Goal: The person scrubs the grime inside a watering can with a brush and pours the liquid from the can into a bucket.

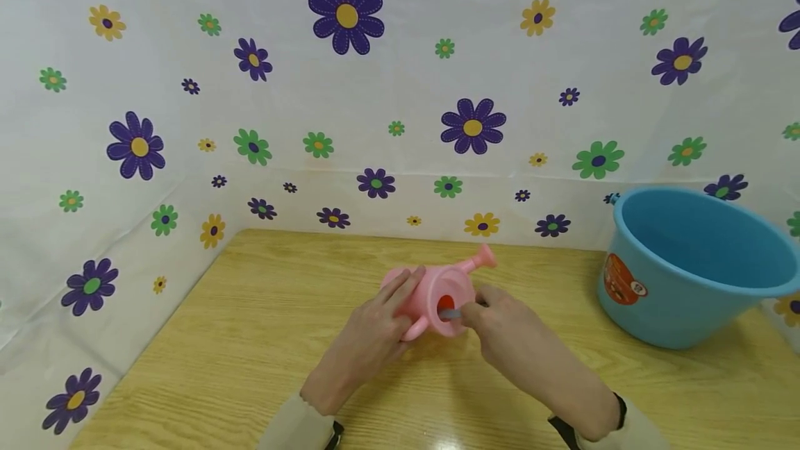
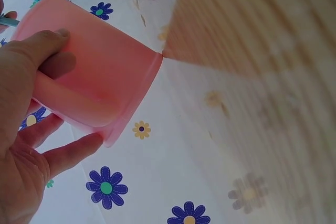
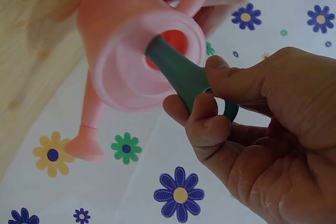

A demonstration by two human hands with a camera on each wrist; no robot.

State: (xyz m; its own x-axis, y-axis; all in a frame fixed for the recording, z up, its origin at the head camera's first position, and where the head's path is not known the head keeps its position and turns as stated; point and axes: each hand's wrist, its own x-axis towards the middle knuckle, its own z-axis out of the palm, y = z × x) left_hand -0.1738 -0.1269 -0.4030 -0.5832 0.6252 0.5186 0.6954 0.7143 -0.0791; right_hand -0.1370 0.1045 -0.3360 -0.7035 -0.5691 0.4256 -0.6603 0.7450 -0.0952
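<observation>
A pink toy watering can (image 1: 425, 292) lies tipped on its side at the middle of the table, its round top opening turned toward my right hand. My left hand (image 1: 370, 330) holds the can from the left, the thumb on its wall near the handle and the fingers spread about it. With thumb and fingers, my right hand (image 1: 521, 349) pinches a tapered grey-green handle (image 3: 176, 72) that has a ring at its end. The handle's narrow end passes into the opening, where red shows; its far end is hidden inside the can.
On the right of the wood-grain table (image 1: 250, 339) stands a large blue bucket (image 1: 669, 297) with a red label. White flower-print sheeting (image 1: 400, 75) rises behind the table and along its left side. The can's spout (image 1: 481, 257) points to the back right.
</observation>
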